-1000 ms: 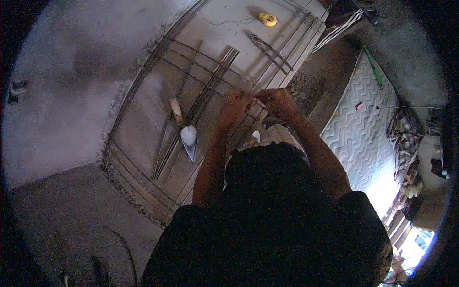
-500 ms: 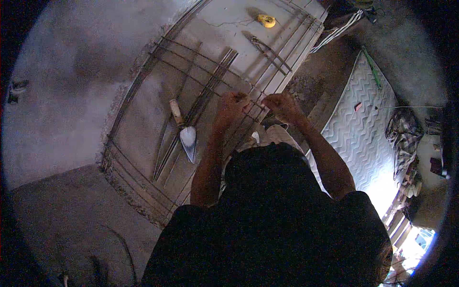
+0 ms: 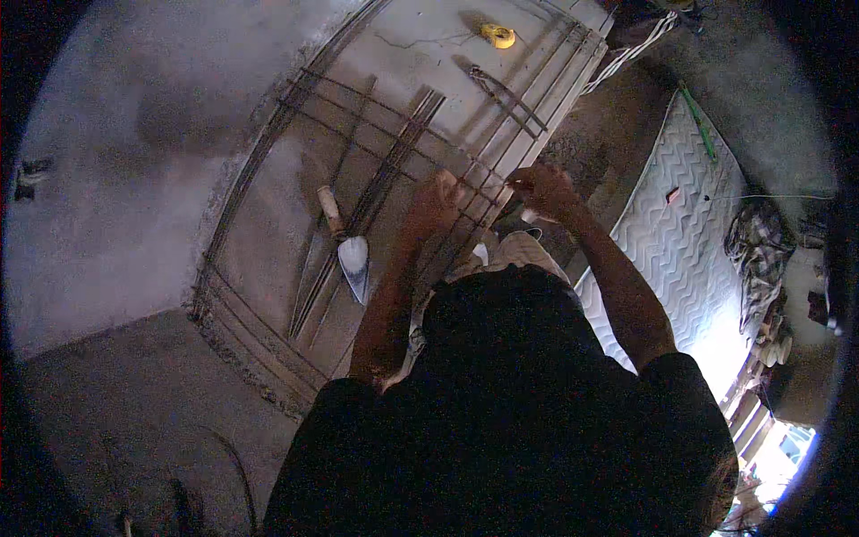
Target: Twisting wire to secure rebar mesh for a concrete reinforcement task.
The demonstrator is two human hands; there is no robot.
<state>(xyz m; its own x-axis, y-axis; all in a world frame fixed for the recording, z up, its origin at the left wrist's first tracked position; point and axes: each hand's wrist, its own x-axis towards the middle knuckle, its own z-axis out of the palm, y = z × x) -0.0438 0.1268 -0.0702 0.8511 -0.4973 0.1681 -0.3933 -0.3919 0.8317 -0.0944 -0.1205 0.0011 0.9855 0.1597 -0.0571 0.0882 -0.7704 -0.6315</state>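
Both my hands work over a grid of thin steel rebar (image 3: 371,148). My left hand (image 3: 436,206) is closed at the near edge of the grid, its fingers bent in beside a bar crossing; whatever they pinch is too dim to make out. My right hand (image 3: 548,194) hangs just right of the outer bars, thumb and fingers drawn together, with something too small to name at the tips. A pointed trowel (image 3: 355,260) with a wooden handle lies left of my left forearm. Beyond my hands, long-handled pincers (image 3: 507,100) rest across the bars.
A yellow roll or tape measure (image 3: 497,36) lies at the far end. Loose bars (image 3: 394,170) lie lengthwise under the grid. To the right are a white quilted mattress (image 3: 667,233) with a green strip (image 3: 698,125), and bundled cloth (image 3: 759,246). A concrete wall (image 3: 134,206) stands left.
My right hand has moved to the right, away from the left hand and the bars, widening the gap between them. The left hand stays at nearly the same place.
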